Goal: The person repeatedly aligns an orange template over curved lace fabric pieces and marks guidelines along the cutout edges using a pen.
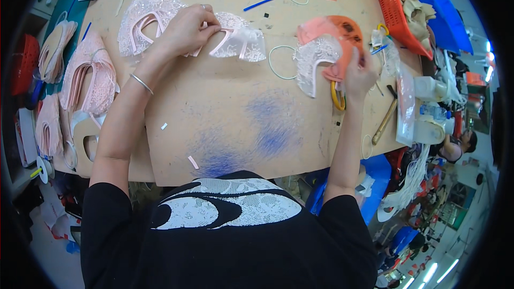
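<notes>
Nearest us, the blue-smudged brown table (pixel 235 128). Our left hand (pixel 184 29) pinches a white lace shoe piece (pixel 238 40); our right hand (pixel 358 75) grips an orange-backed lace piece (pixel 321 56). We should keep edges flat.

On the counter (pixel 225 123) I see my left hand (pixel 184 32) resting on a lace piece (pixel 235 40) at the far middle, with another lace piece (pixel 142 16) just left of it. My right hand (pixel 358 75) lies to the right, touching a third lace piece (pixel 316 61); a ring (pixel 281 62) sits between. A hammer (pixel 385 120) lies right of that hand, a basket (pixel 399 16) behind it
</notes>
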{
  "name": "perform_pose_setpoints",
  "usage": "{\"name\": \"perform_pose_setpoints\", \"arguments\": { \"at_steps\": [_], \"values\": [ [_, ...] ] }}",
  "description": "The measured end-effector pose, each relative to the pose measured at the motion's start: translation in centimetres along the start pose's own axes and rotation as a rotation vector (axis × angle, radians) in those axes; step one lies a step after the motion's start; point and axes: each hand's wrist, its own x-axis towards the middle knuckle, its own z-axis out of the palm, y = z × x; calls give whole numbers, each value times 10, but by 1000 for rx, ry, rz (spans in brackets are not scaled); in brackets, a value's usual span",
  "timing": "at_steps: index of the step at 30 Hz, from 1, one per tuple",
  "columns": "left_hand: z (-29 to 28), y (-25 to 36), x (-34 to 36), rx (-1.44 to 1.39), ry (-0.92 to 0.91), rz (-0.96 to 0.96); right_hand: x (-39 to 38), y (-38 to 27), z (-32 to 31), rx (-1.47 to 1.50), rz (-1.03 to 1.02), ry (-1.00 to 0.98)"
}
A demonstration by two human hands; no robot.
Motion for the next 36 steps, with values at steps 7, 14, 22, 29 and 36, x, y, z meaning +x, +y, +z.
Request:
{"name": "perform_pose_setpoints", "arguments": {
  "at_steps": [7, 14, 22, 29, 36],
  "values": [
    [-12, 66, -43, 370, 739, 331, -10, -32, -49, 805, 244, 451],
    [55, 105, -154, 112, 284, 131, -50, -81, -52, 883, 311, 128],
    [39, 121, -163, -110, 303, -246, -103, -143, -21, 819, 169, -582],
    [43, 112, -162, 49, 190, -243, -140, -135, -3, 464, -222, -436],
    [54, 108, -167, -3, 305, -216, -145, -145, -11, 285, -322, -383]
  ]
}}
